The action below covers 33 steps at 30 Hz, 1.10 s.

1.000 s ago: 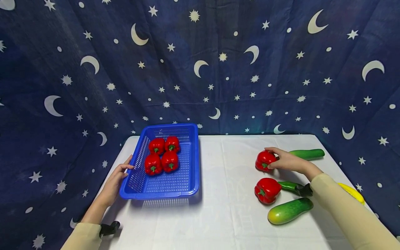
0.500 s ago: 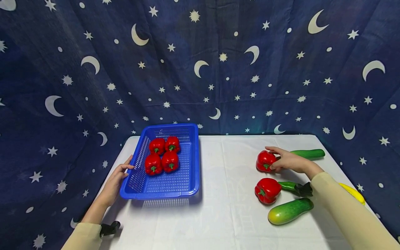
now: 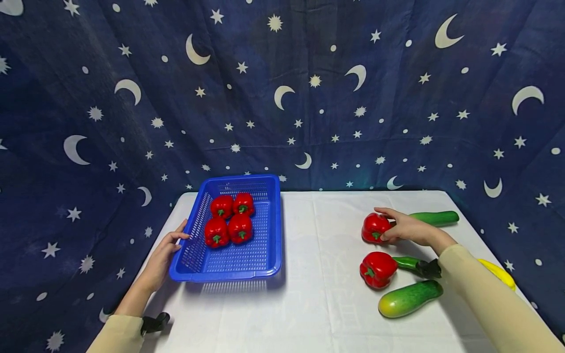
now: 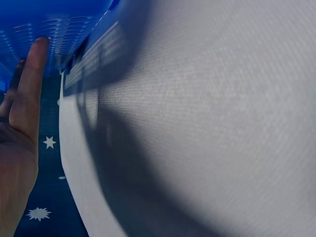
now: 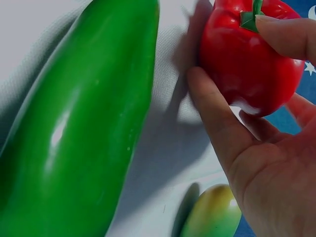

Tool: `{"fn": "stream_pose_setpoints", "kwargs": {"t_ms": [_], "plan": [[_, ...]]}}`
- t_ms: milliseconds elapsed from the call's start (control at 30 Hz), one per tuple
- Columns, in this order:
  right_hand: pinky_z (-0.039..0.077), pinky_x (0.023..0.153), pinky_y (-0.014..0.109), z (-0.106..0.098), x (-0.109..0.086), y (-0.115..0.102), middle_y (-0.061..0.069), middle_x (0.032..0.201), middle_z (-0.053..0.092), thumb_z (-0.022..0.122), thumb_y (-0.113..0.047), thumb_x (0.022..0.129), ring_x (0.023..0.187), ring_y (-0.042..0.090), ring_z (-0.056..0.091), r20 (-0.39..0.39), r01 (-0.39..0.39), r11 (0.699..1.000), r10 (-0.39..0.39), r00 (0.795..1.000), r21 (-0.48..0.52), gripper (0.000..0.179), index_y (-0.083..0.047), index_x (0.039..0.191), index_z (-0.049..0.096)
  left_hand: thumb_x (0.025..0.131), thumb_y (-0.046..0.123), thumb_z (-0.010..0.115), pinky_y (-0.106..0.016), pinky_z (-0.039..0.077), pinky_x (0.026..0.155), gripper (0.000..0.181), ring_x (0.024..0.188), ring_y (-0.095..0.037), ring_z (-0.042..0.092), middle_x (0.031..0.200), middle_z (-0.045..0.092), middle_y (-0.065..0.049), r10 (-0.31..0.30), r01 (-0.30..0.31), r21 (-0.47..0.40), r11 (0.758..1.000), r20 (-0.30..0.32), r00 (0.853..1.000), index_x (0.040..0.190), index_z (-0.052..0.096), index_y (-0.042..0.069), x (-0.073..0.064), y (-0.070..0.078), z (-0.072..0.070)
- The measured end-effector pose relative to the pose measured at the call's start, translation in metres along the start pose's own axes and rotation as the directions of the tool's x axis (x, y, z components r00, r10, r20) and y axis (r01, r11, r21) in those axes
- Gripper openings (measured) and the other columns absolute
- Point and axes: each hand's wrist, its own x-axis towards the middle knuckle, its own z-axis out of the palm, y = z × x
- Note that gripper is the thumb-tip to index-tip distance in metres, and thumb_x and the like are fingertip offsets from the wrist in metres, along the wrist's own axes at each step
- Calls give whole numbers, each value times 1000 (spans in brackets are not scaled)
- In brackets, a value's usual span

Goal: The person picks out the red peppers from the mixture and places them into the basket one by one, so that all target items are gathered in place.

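Note:
My left hand (image 3: 160,257) holds the left rim of a blue plastic basket (image 3: 277,235). In the left wrist view, a finger (image 4: 35,69) lies along the basket's perforated outer wall (image 4: 79,29). Several red bell peppers (image 3: 240,228) sit together inside. On the table's right side, my right hand (image 3: 408,229) grips a red bell pepper (image 3: 372,226) by its side and top. The right wrist view shows the thumb beside the pepper's green stem (image 5: 249,20) and fingertips around its body. Another red bell pepper (image 3: 378,269) lies nearer to me.
A long green vegetable (image 3: 434,218) lies behind my right hand. A slim green one (image 3: 406,263) is partly hidden by the black wrist camera (image 3: 428,268). A green, yellow-ended vegetable (image 3: 410,298) lies in front, and something yellow (image 3: 499,273) by the right edge. A dark starry curtain (image 3: 326,122) surrounds the table.
My right thumb and the gripped pepper have shifted very slightly to the right since one second ago. My left hand and the basket look unmoved.

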Motion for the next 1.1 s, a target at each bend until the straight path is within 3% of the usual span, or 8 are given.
{"fn": "stream_pose_setpoints", "kwargs": {"t_ms": [833,1100], "plan": [[51,87,39,2,0,3,29,150,30,78,-14,83,115,37,49,-22,11,998,-12,1000,-57,97,-12,161,22,101,2,32,-9,30,104,33,156,-35,0,172,13,-2,-5,5,22,1000,6,1000,130,47,-5,0,-1,0],[48,93,46,3,1,3,29,150,31,79,-17,83,126,44,41,-30,9,997,-12,999,-82,97,-12,161,22,102,3,31,-9,31,103,33,156,-38,-1,172,11,-2,1,-1,52,999,9,1000,131,46,-4,-1,-1,0]]}}
